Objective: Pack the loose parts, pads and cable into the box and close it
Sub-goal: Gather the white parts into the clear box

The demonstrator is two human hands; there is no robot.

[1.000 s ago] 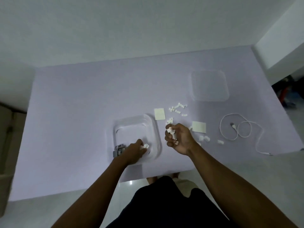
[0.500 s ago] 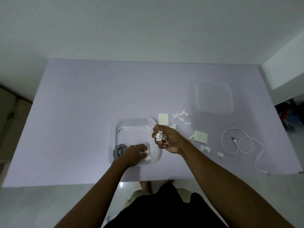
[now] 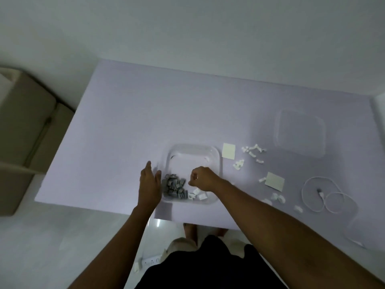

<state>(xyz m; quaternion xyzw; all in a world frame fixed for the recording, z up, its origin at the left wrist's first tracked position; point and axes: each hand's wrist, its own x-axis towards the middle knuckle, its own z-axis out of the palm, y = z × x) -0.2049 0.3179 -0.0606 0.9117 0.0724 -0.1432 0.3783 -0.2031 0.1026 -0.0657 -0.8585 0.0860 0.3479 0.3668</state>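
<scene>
The left hand (image 3: 150, 182) lies with straight fingers just beside the left wall of the clear box (image 3: 194, 146). It would do well to steady that wall, since grey parts (image 3: 174, 186) already crowd the near-left corner. The right hand (image 3: 203, 178) hovers over the box with its fingers curled, and I cannot tell whether they hold anything, so any release should be made low, inside the rim. Further right, two pads (image 3: 228, 150), scattered white parts (image 3: 253, 152), the cable (image 3: 325, 195) and the lid (image 3: 300, 132) lie unpacked.
</scene>
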